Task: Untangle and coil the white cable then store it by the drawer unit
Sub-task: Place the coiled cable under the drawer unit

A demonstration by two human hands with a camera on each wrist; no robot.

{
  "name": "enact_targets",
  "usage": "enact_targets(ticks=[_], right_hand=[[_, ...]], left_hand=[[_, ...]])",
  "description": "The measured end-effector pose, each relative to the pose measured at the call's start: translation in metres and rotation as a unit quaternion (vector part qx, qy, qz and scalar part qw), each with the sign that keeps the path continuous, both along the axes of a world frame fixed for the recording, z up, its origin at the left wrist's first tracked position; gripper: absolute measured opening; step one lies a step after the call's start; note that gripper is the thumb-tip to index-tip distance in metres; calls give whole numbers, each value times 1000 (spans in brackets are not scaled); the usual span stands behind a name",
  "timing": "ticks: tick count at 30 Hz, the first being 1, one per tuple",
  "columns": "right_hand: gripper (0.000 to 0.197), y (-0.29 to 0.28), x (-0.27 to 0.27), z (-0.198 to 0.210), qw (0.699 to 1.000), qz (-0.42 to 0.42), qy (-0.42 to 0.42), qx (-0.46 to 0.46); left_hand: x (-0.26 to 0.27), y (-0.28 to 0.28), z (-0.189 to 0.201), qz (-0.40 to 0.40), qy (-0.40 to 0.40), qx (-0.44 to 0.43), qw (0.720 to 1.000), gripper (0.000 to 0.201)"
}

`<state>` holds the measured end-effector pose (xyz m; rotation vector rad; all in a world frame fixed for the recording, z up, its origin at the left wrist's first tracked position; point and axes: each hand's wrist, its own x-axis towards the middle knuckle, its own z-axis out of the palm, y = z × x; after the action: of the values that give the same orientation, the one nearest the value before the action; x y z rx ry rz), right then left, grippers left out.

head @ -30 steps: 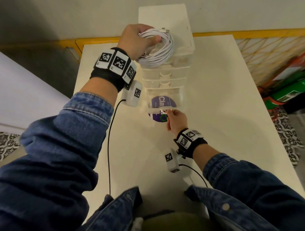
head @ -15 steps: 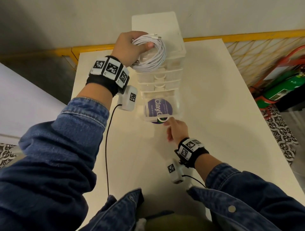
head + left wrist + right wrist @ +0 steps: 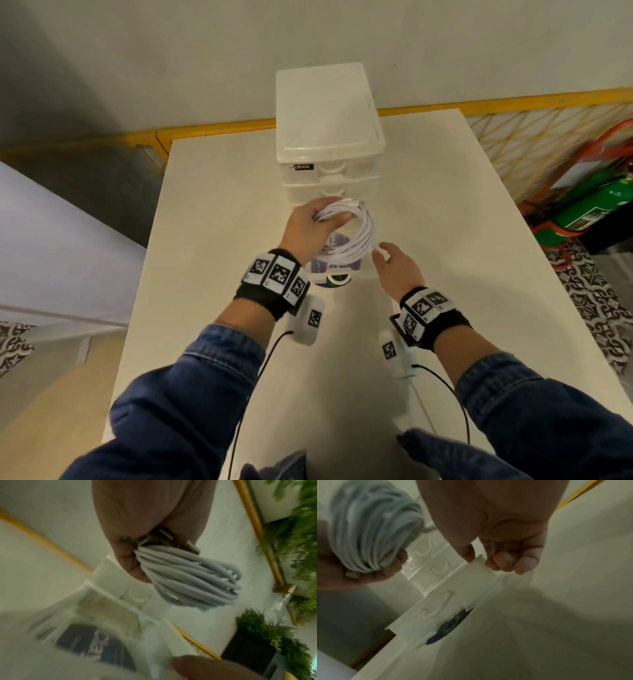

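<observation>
My left hand grips the coiled white cable, fingers through the loop. The coil hangs just above the open bottom drawer of the clear plastic drawer unit. A purple round tub lies in that drawer, partly hidden by the coil. My right hand is beside the drawer's right front corner, fingers loosely curled and holding nothing; I cannot tell whether it touches the drawer. A cable plug sticks out under my left fingers.
The unit stands at the back middle of the white table, near a yellow railing. A green cylinder in a red frame lies on the floor to the right. The table's left edge drops to the floor.
My left hand has brought the coil down from the top of the unit to just over the open drawer. My right hand has let go of the drawer's handle and moved right.
</observation>
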<state>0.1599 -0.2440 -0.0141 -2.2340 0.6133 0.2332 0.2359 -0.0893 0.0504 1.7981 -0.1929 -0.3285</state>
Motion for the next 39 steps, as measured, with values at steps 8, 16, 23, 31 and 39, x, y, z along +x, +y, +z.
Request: enact_targets(ticks=[8, 16, 23, 31, 39], right_hand=[[25, 0, 4, 3, 994, 77, 0, -81], [25, -2, 4, -1, 995, 74, -2, -74], [24, -1, 3, -1, 994, 78, -16, -74], [36, 2, -1, -3, 984, 55, -56, -161], [71, 7, 6, -8, 891, 343, -175, -240]], left_hand=[[16, -11, -44, -11, 114, 162, 980, 22], [24, -33, -54, 94, 155, 180, 967, 34], [14, -47, -56, 113, 97, 372, 916, 73], [15, -28, -48, 41, 1, 301, 953, 46], [23, 13, 12, 149, -61, 289, 944, 20]])
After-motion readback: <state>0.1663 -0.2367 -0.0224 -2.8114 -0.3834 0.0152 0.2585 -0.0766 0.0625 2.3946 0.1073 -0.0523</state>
